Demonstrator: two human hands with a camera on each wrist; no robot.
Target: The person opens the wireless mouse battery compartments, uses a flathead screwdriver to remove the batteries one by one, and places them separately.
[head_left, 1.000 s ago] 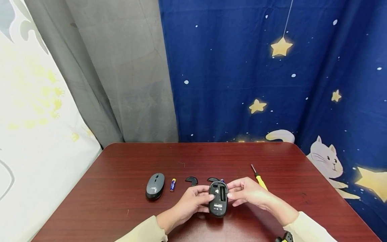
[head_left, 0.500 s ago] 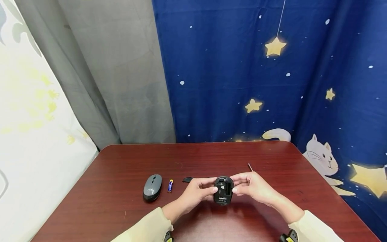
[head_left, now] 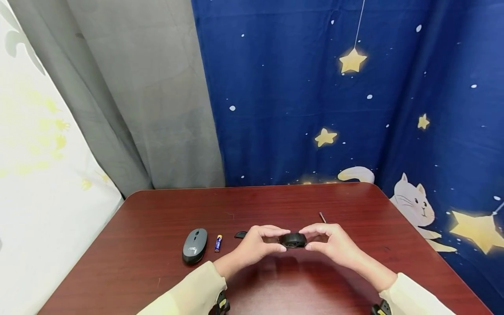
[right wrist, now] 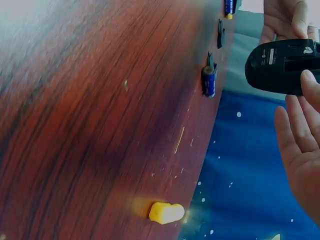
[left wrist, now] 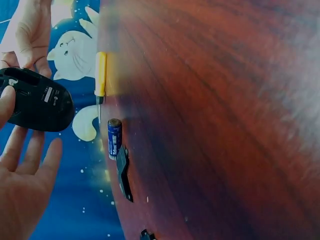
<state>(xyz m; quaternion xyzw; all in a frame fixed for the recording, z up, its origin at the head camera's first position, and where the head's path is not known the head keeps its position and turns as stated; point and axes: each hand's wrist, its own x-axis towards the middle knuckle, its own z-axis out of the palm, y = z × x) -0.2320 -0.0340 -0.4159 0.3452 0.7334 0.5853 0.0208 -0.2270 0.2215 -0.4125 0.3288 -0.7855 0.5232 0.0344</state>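
Observation:
Both hands pinch a black computer mouse above the table, one at each side. My left hand holds its left edge between thumb and fingers, and my right hand grips the right edge. From the head view the mouse shows end-on. Its underside, with a label and an uncovered battery slot, appears in the left wrist view on the mouse and in the right wrist view. On the table beyond lie a blue battery and a black battery cover, both hidden from the head view by the hands.
A grey mouse stands on the left of the reddish table. Beside it are another blue battery and a second black cover. A yellow-handled screwdriver lies behind the right hand. Curtains hang beyond the table edge.
The held mouse has been raised and tipped, so its underside has turned out of the head view. Both hands have moved with it, slightly away from the body. The head view has shifted slightly.

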